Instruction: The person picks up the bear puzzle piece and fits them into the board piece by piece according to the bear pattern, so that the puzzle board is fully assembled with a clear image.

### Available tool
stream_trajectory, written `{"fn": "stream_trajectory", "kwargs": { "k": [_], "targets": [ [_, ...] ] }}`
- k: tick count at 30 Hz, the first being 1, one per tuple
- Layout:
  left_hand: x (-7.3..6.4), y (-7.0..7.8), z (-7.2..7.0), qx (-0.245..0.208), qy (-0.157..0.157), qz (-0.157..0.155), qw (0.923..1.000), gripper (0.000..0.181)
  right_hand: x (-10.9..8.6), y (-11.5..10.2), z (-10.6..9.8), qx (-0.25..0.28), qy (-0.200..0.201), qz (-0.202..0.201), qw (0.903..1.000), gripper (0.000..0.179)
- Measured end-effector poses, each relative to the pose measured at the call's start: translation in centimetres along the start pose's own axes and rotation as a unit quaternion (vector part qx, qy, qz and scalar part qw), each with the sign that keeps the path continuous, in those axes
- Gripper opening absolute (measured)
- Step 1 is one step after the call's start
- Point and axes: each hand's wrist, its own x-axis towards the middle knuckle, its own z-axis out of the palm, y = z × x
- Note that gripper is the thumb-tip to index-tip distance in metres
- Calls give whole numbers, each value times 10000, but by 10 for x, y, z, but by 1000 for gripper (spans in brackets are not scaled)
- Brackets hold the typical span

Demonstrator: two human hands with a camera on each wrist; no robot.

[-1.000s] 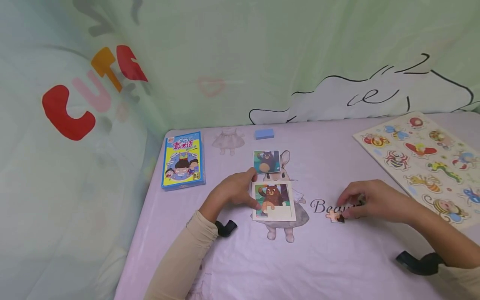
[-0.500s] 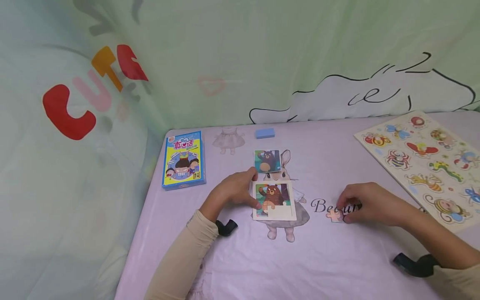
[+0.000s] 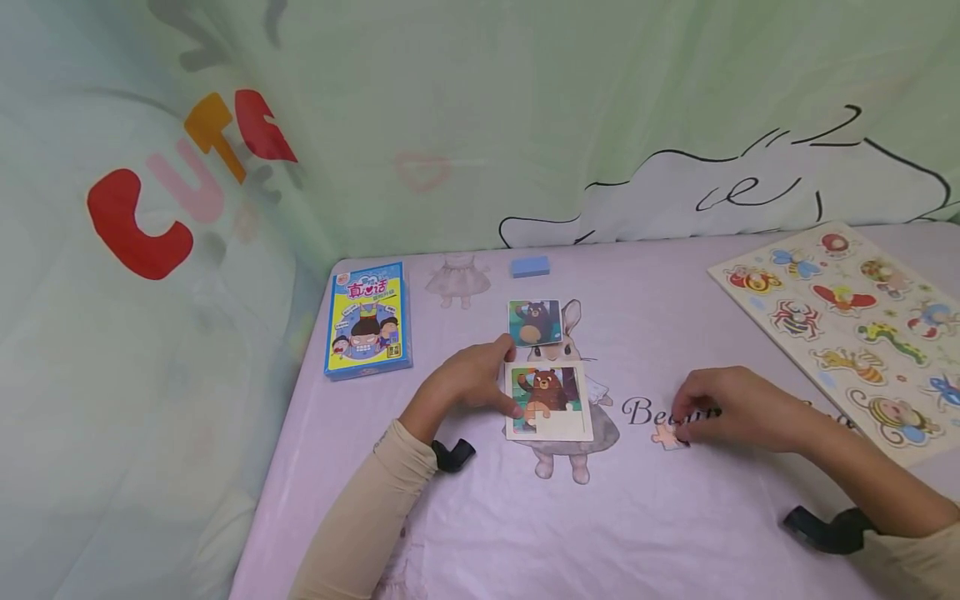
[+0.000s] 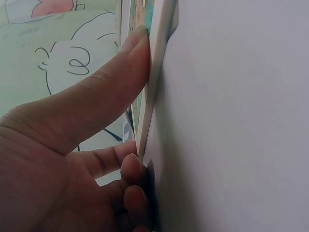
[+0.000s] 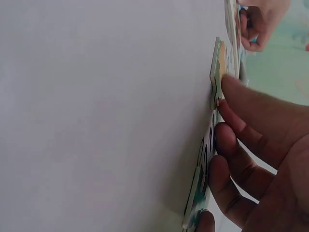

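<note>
A small wooden jigsaw board [image 3: 562, 427] with a brown bear picture lies mid-table, its lower right part bare wood. My left hand [image 3: 474, 379] holds its left side, thumb on the top face and fingers by the edge; the left wrist view shows the thumb [image 4: 113, 79] along the board. My right hand [image 3: 738, 410] pinches a peach-coloured jigsaw piece [image 3: 667, 437] between thumb and index finger, right of the board. In the right wrist view the piece [image 5: 218, 72] looks slightly tilted. Another piece [image 5: 194, 198] lies beneath the curled fingers, mostly hidden in the head view.
Above the board lies a square bear picture card [image 3: 534, 322], with a blue block [image 3: 529, 267] farther back. A blue and yellow card box [image 3: 366, 321] stands left. A wooden insect puzzle board [image 3: 795, 354] covers the right back. Curtains [image 3: 480, 125] rise behind the table.
My right fingers have closed further over the jigsaw piece, covering its dark part. The piece has turned slightly. My left hand and the board stay in place.
</note>
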Motion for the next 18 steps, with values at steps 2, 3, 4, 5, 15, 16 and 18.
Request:
{"fn": "stream_trajectory", "kwargs": {
  "k": [2,3,4,5,15,16,18],
  "targets": [
    [0,0,0,-3,2,3,10000,76,0,0,1,9,-16,-7,10000,25],
    [0,0,0,-7,5,5,10000,76,1,0,1,9,-20,-17,10000,27],
    [0,0,0,-12,7,2,10000,76,1,0,1,3,-21,-34,10000,28],
    [0,0,0,-11,8,3,10000,76,1,0,1,-2,-21,-50,10000,29],
    [0,0,0,40,-5,25,10000,76,1,-1,0,124,-124,-99,9998,29],
    [0,0,0,40,-4,33,10000,76,1,-1,0,134,-111,-103,9998,28],
    [1,-1,0,51,4,61,10000,76,1,-1,0,181,-75,-198,9996,25]
  ]
}}
